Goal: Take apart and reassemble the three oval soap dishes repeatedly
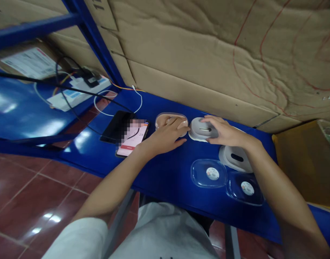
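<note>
My left hand [170, 136] lies over a clear, rounded plastic case [172, 115] with beige contents, its fingers stretched out and the thumb apart. Beside it, my right hand [221, 131] spans a light grey rounded box [198, 126] with a slot in its top, fingers on the far side and thumb on the near side. The box sits at the back of the blue table [165, 169]. Under my right forearm is a second grey box [232, 156] with a dark oval opening, partly hidden. Two clear plastic lids [198, 174] with round white labels lie closer to me.
A phone [135, 135] with a lit screen rests against a black case [113, 126] on the left. Cables run to a power strip [68, 99] on the adjoining blue shelf. Cardboard [194, 54] walls the back; an open carton [302, 154] stands at the right.
</note>
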Demonstrator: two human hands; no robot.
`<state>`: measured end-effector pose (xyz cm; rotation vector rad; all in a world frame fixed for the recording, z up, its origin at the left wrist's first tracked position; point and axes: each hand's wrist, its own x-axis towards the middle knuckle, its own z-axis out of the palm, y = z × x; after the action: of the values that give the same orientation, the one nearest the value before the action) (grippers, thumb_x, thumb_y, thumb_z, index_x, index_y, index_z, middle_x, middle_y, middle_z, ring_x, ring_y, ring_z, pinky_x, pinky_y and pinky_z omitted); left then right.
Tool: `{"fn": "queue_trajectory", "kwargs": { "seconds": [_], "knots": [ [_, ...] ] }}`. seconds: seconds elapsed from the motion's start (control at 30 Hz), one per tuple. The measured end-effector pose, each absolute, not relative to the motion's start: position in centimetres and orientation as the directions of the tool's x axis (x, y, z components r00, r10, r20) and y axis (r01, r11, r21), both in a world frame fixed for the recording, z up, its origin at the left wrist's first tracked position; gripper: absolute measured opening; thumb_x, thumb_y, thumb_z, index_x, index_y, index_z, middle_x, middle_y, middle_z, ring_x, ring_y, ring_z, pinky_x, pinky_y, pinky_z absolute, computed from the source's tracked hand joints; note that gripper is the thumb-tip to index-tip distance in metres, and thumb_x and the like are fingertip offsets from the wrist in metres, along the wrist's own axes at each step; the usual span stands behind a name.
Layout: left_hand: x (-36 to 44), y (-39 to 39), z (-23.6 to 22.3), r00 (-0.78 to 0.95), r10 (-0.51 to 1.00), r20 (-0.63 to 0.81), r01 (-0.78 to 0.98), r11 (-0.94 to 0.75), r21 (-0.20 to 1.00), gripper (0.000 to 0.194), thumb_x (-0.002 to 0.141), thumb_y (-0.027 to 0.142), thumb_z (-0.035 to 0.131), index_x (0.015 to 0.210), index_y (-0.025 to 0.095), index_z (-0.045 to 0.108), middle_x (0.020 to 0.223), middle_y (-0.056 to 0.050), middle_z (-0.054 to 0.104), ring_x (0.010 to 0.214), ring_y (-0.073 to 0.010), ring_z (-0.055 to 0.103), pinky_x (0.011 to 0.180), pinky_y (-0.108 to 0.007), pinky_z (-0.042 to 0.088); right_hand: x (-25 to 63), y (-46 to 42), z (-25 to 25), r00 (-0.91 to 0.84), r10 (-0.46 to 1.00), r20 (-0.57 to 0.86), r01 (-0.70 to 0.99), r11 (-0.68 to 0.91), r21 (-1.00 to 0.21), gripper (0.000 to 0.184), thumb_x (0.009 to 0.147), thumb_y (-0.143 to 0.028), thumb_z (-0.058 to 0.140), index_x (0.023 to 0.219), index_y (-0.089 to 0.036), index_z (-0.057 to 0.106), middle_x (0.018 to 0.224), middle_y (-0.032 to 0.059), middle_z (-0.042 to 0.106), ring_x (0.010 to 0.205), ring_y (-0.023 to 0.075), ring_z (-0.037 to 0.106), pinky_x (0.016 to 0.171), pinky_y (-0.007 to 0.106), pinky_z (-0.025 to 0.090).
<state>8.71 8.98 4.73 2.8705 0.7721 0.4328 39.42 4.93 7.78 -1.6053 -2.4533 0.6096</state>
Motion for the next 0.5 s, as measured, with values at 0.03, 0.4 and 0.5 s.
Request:
{"fn": "queue_trajectory", "kwargs": {
  "seconds": [0.03, 0.4, 0.5],
  "knots": [
    [8.7, 8.9, 4.7, 0.829, 0.506, 0.237, 0.469, -0.861, 0.197, 0.042, 0.106, 0.031, 0.062, 0.146, 0.021, 0.062, 0.161, -0.020, 0.050, 0.151, -0.0407, 0.047, 0.123, -0.063, 0.040, 39.4, 4.7, 7.8, -0.417, 0.904, -0.098, 0.847, 0.347, -0.404, 0.078, 0.082, -0.034, 0.077, 0.155, -0.031, 0.048, 0.171, 0.0122, 0.044, 0.162, 0.0403, 0.036, 0.127, 0.065, 0.034],
    [9.6, 8.2, 4.7, 0.830, 0.501, 0.246, 0.474, -0.865, 0.161, 0.050, 0.105, 0.029, 0.064, 0.154, 0.022, 0.056, 0.169, -0.022, 0.043, 0.157, -0.0414, 0.040, 0.126, -0.071, 0.030, 38.7, 2.4, 7.3, -0.420, 0.904, -0.079, 0.864, 0.372, -0.340, 0.079, 0.091, -0.041, 0.077, 0.162, -0.031, 0.046, 0.175, 0.0175, 0.038, 0.161, 0.0421, 0.037, 0.124, 0.069, 0.037],
    [10.0, 8.2, 4.3, 0.838, 0.487, 0.245, 0.464, -0.873, 0.149, 0.044, 0.105, 0.030, 0.063, 0.149, 0.021, 0.060, 0.167, -0.021, 0.047, 0.156, -0.0407, 0.042, 0.126, -0.071, 0.030, 38.5, 1.8, 7.0, -0.428, 0.903, -0.035, 0.856, 0.393, -0.335, 0.084, 0.091, -0.041, 0.079, 0.166, -0.033, 0.041, 0.174, 0.0163, 0.041, 0.160, 0.0413, 0.040, 0.124, 0.068, 0.038]
  ]
}}
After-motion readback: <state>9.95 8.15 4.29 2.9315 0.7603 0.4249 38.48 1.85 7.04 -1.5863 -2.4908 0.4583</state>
